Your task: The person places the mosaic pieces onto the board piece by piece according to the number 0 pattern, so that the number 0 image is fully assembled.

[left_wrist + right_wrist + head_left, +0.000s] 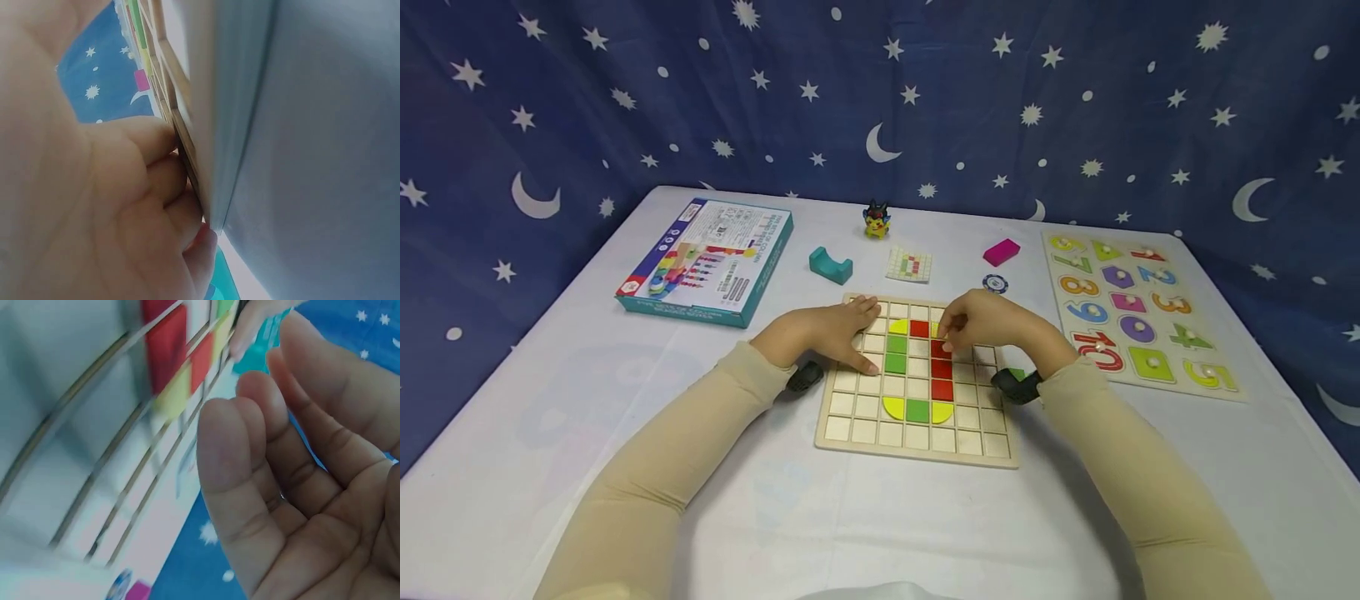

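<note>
A wooden grid board (917, 455) lies on the table, with red square tiles (942, 369), green square tiles (896, 343) and yellow rounded tiles (892, 407) forming a ring in its cells. On the board's upper left part rests my left hand (838, 331), its fingertips (164, 139) touching the grid near the edge. My right hand (988, 321) hovers at the ring's upper right corner, partly covering a yellow tile there. In the right wrist view, its loosely bent fingers (224, 450) stand apart from the thumb, with nothing between them.
Behind the board are a small pattern card (909, 265), a teal block (831, 265), a toy figure (876, 220), a magenta block (1002, 252) and a poker chip (996, 283). A boxed toy (707, 260) lies left, a number puzzle (1138, 312) right. Something green (1017, 374) shows beside my right wrist.
</note>
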A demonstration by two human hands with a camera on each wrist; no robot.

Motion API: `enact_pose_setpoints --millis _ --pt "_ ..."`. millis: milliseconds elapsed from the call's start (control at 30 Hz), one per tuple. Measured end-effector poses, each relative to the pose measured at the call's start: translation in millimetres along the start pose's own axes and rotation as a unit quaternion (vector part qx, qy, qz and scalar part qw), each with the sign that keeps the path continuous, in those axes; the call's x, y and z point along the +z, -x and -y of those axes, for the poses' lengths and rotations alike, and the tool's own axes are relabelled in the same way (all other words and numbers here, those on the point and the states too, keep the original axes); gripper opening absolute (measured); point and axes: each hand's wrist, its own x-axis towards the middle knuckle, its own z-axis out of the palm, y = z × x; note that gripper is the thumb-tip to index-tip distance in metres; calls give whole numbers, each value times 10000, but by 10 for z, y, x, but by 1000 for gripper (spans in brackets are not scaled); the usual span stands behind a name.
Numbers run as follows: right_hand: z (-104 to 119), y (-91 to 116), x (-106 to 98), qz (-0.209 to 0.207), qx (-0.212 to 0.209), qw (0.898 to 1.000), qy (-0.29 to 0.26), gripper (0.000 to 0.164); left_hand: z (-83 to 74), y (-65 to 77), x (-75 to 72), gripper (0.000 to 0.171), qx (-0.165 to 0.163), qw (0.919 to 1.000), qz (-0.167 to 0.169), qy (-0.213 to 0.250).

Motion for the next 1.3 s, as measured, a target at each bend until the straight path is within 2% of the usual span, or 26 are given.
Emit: enact_pose_setpoints --millis 400,633,800,1000,1300 --pt "-424 356 -54 19 300 9994 196 10 8 16 18 105 51 10000 -34 69" --pt "-587 504 -43 94 559 9984 36 15 5 16 13 105 72 9999 -36 74" --pt "-637 530 -8 141 596 9980 -180 19 9 20 11 105 70 9999 -35 74" --pt "-647 555 33 85 558 9983 -132 23 -7 30 0 104 44 9999 -29 86" --pt "-646 606 71 -15 547 9985 -90 21 -14 10 -6 105 33 10000 -12 81"
